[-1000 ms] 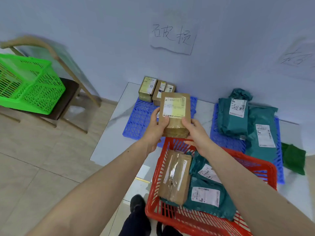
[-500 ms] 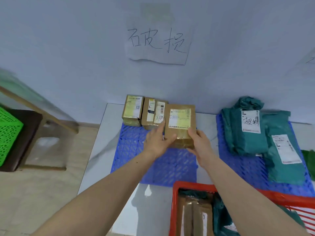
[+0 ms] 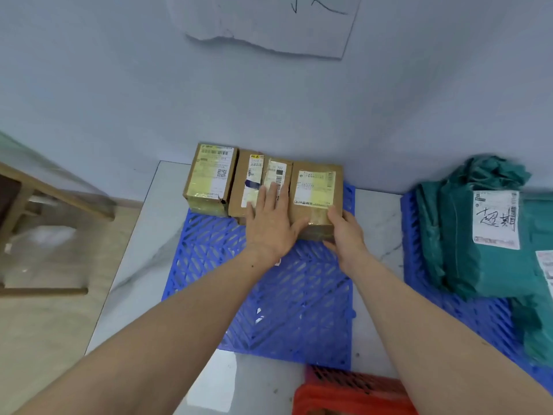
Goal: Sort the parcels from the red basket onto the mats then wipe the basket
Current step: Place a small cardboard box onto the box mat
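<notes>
Right hand [image 3: 344, 232] grips the brown box [image 3: 315, 190] on the blue mat [image 3: 284, 295]; left hand [image 3: 270, 226] lies flat on the neighbouring box [image 3: 254, 181]

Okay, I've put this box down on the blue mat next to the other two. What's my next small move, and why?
Probably let go and reach back to the basket. The box sits at the back of the mat, in line with the other boxes, so it looks placed. Your right hand grips its near corner and your left hand lies flat beside it.
</notes>
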A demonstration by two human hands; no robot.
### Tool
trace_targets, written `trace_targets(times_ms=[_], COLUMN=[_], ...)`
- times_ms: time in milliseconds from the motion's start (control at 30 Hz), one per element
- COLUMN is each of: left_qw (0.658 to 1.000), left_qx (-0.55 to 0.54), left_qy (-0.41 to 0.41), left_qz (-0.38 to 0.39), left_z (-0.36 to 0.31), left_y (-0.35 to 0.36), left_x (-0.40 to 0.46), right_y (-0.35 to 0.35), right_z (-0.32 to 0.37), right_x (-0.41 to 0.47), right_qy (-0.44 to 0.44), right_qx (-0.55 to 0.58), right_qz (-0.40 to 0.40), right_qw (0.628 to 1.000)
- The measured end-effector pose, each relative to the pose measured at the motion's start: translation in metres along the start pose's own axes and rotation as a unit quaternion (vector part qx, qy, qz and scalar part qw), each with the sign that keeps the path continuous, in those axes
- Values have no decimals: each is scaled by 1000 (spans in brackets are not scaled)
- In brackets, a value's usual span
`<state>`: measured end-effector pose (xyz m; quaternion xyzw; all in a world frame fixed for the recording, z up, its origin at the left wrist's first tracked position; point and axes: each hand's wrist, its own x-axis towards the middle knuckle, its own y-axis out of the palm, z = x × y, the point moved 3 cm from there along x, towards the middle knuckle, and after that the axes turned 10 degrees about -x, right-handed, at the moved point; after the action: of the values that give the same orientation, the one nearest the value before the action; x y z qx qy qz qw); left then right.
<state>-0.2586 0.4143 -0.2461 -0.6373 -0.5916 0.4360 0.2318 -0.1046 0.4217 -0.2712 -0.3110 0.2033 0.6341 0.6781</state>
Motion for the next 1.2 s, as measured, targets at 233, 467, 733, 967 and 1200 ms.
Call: trace_targets(times_ms=[233, 467, 733, 967, 1200], left_qw=[999, 1000, 990, 975, 969], left_qx=[48, 20, -127, -211, -242], left_qy=[-1, -12, -67, -58, -35], left_qz=[2, 16, -10, -33, -33], left_z=[3, -1, -17, -52, -75], left_y=[6, -1, -32, -70, -82], left_x=[2, 1, -51, -126, -198], right_y=[6, -3, -28, -54, -66], right_z=[-6, 0, 17, 30, 19], right_x=[17, 6, -61, -148, -226], right_qy=[-16, 0, -23, -82, -102], right_qx=[-65, -109, -134, -150, -131], right_qz=[-10, -51, -66, -54, -56], right_qw=[998, 993, 989, 984, 984])
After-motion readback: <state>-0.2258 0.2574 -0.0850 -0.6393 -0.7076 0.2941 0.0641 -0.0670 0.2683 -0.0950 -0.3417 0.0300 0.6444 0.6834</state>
